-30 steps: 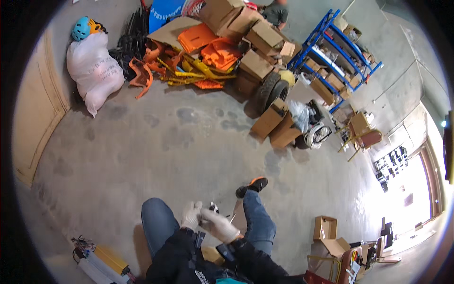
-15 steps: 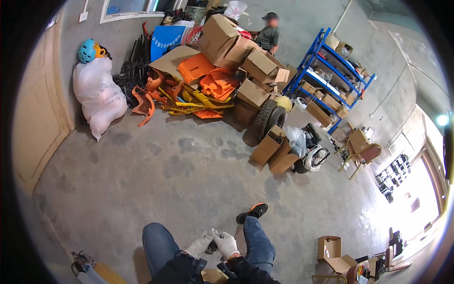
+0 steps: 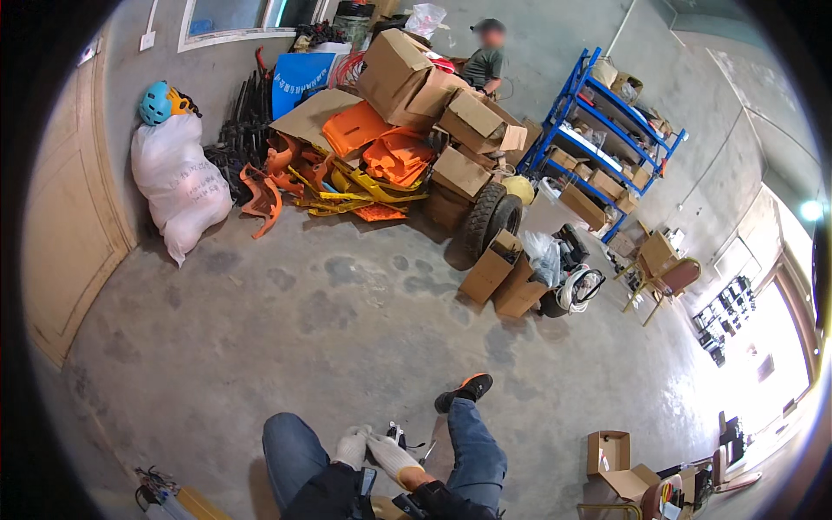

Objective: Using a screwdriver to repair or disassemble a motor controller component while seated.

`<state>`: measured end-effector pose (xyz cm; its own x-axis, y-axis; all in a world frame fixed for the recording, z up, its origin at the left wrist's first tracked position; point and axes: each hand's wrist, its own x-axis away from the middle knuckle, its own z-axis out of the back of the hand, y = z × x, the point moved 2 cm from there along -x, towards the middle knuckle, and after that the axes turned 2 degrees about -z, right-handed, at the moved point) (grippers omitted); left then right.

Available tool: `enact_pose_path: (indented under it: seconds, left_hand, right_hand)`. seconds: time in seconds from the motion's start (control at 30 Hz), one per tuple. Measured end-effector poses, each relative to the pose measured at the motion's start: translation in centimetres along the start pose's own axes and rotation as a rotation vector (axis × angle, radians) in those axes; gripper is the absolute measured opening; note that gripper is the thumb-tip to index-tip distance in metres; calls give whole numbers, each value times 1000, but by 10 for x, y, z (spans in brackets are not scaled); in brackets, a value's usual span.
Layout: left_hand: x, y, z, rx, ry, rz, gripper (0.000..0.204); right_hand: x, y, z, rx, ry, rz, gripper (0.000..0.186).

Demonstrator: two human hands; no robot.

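Observation:
White knit gloves cover both of my hands, which meet between my knees at the bottom of the view. My left hand (image 3: 350,448) has its fingers bent in against the right one. My right hand (image 3: 392,456) reaches across to it, fingers closed, and whatever the two grip is hidden. Just beyond the right hand's knuckles shows a small black-and-silver part (image 3: 397,432). A thin metal rod (image 3: 427,451) sticks out to the right of that hand. Whether the part and rod are held or lie behind the hand, I cannot tell.
A heap of cardboard boxes (image 3: 394,74), orange plastic panels (image 3: 397,156) and tyres (image 3: 488,221) stands ahead, with a person (image 3: 485,61) behind it. Blue shelving (image 3: 598,130) is at the far right. An open carton (image 3: 609,451) sits at the lower right.
My hands have shifted left, and the right hand has turned across toward the left one. The black-and-silver part and the rod now show beside the right hand; before, a dark piece showed between both hands.

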<state>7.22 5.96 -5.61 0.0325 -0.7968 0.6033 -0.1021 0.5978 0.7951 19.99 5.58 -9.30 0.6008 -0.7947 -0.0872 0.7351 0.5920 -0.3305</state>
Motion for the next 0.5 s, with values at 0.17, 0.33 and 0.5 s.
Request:
enact_pose_path:
  seconds: [0.17, 0.33, 0.5]
  left_hand:
    - [-51, -52, 22, 35, 143, 16, 35]
    - [-68, -41, 33, 553, 114, 67, 31]
    - [-62, -41, 37, 940, -165, 19, 27]
  right_hand:
    - [1, -22, 27, -362, -162, -36, 47]
    - [40, -51, 165, -1313, -254, -702, 40]
    - [138, 4, 194, -914, 182, -1045, 24]
